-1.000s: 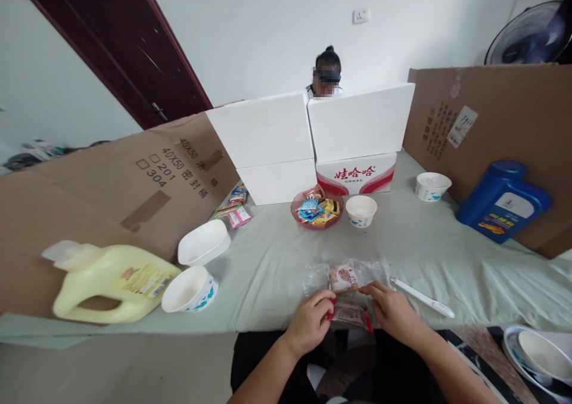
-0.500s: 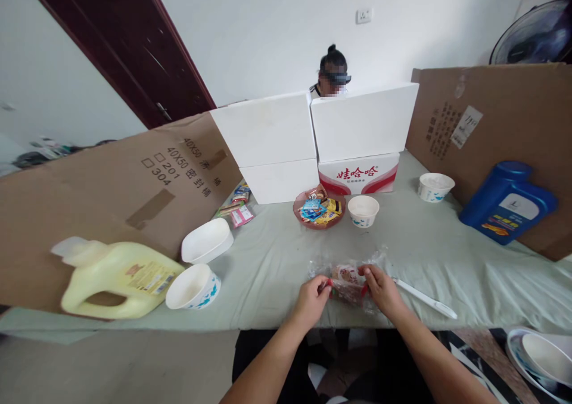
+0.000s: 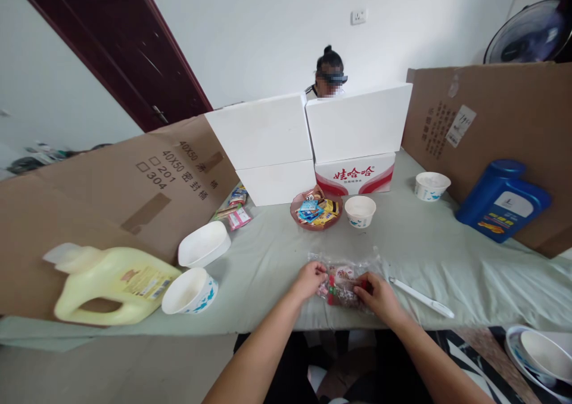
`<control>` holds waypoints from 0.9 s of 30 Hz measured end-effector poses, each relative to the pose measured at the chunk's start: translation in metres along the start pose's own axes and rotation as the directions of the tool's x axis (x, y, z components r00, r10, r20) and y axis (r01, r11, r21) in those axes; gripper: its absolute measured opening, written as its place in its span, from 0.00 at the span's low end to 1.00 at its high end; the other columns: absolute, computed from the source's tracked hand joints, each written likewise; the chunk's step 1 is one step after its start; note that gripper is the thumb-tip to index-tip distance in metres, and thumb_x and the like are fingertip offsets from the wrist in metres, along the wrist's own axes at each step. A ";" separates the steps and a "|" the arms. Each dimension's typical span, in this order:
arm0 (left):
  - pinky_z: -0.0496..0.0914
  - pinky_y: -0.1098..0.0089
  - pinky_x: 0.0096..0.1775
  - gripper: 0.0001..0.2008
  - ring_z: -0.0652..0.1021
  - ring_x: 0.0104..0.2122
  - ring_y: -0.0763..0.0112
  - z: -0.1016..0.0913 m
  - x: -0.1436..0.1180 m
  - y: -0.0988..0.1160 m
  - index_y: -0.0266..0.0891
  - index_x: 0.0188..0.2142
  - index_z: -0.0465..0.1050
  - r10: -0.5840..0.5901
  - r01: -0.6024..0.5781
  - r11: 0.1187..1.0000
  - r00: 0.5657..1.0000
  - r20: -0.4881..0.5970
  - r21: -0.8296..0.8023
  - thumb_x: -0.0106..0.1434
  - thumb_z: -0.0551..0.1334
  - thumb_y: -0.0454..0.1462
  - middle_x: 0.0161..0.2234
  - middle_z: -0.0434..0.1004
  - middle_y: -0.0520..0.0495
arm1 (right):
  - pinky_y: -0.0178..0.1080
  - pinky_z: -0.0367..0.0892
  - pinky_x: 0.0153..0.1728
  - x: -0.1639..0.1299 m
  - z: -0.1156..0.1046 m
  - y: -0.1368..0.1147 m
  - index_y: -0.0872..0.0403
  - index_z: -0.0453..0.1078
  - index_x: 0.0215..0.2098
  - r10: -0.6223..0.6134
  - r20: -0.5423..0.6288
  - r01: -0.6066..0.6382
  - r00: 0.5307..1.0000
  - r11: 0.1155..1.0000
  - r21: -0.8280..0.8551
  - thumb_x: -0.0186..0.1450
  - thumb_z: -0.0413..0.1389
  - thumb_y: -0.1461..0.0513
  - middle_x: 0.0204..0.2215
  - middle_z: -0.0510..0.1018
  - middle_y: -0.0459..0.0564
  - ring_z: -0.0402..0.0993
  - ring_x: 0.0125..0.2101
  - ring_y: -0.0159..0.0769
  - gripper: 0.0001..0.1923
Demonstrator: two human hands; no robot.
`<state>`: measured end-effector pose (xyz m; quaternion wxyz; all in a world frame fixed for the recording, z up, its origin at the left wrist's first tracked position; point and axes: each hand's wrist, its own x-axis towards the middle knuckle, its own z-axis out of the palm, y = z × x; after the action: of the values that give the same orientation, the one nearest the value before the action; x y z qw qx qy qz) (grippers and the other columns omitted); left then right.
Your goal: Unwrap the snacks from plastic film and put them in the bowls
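A clear plastic food bag (image 3: pixel 344 279) with red print and something dark inside lies flat on the green cloth in front of me. My left hand (image 3: pixel 311 280) pinches its left side between thumb and fingers. On the bag's right side, the fingers of my right hand (image 3: pixel 375 294) are closed on the plastic. Just right of that hand rests a slim white knife-like tool (image 3: pixel 422 297); its exact kind is unclear. Beyond the bag stand a pink glass dish (image 3: pixel 295 218) of small snack packets and a white paper bowl (image 3: pixel 360 212).
At left are a yellow jug (image 3: pixel 116 285), a paper bowl (image 3: pixel 190 291) and a white dish (image 3: pixel 204 244). A blue bottle (image 3: pixel 503 201) and another paper bowl (image 3: pixel 432 186) stand right. White boxes (image 3: pixel 357 124) and cardboard walls (image 3: pixel 487 130) border the table; a person (image 3: pixel 329 73) is behind.
My left hand has shifted up and left along the bag, and my right hand has moved slightly down. The bag looks flatter and more spread out.
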<state>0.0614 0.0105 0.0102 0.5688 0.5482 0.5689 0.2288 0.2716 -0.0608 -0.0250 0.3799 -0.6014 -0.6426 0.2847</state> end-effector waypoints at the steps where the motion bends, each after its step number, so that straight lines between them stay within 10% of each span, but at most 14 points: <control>1: 0.58 0.79 0.16 0.12 0.70 0.13 0.80 -0.002 -0.001 0.002 0.38 0.32 0.63 -0.008 0.008 1.000 0.999 0.031 0.003 0.53 0.66 0.36 0.23 0.69 0.58 | 0.40 0.66 0.30 0.000 0.000 0.002 0.50 0.70 0.32 0.019 0.006 -0.020 1.000 0.999 0.026 0.61 0.53 0.56 0.24 0.75 0.45 0.72 0.27 0.38 0.08; 11: 0.61 0.79 0.21 0.29 0.67 0.20 0.86 -0.026 -0.022 0.005 0.41 0.42 0.65 0.128 -0.161 0.985 0.919 0.374 0.057 0.39 0.72 0.32 0.45 0.68 0.50 | 0.38 0.65 0.28 0.005 0.007 0.012 0.50 0.69 0.32 0.100 -0.005 -0.095 0.995 0.958 0.270 0.63 0.49 0.53 0.23 0.74 0.44 0.70 0.25 0.36 0.12; 16: 0.58 0.76 0.23 0.19 0.65 0.19 0.82 -0.024 -0.015 0.005 0.36 0.34 0.69 0.144 -0.157 0.987 0.951 0.274 0.025 0.57 0.61 0.51 0.29 0.71 0.53 | 0.36 0.64 0.26 0.004 0.005 0.010 0.51 0.70 0.31 0.106 0.027 -0.109 0.994 0.956 0.271 0.63 0.48 0.51 0.20 0.73 0.44 0.69 0.22 0.34 0.15; 22: 0.62 0.73 0.30 0.12 0.69 0.25 0.75 -0.022 -0.025 0.009 0.36 0.28 0.73 0.295 -0.316 0.924 0.947 0.123 0.217 0.54 0.67 0.43 0.23 0.69 0.53 | 0.38 0.65 0.29 0.008 -0.001 0.008 0.52 0.75 0.33 0.134 0.000 -0.127 0.991 0.946 0.298 0.60 0.51 0.46 0.22 0.75 0.47 0.71 0.26 0.38 0.21; 25: 0.65 0.71 0.38 0.10 0.73 0.32 0.71 -0.030 -0.042 0.017 0.37 0.26 0.75 0.371 -0.444 0.863 0.881 0.295 0.241 0.55 0.67 0.42 0.29 0.73 0.50 | 0.37 0.64 0.25 0.010 -0.002 0.009 0.53 0.74 0.34 0.186 0.027 -0.181 0.982 0.902 0.392 0.59 0.52 0.43 0.19 0.72 0.45 0.68 0.22 0.36 0.24; 27: 0.66 0.71 0.42 0.08 0.74 0.37 0.70 -0.034 -0.051 0.022 0.39 0.27 0.77 0.332 -0.529 0.822 0.747 0.575 0.212 0.53 0.69 0.42 0.34 0.75 0.49 | 0.37 0.64 0.23 0.010 -0.001 0.011 0.53 0.73 0.35 0.212 0.051 -0.212 0.976 0.864 0.456 0.58 0.52 0.43 0.17 0.70 0.44 0.66 0.19 0.34 0.24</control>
<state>0.0262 -0.0159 0.0581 0.5185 0.8016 0.2829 0.0923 0.2787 -0.0494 -0.0321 0.4778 -0.5615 -0.4871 0.4681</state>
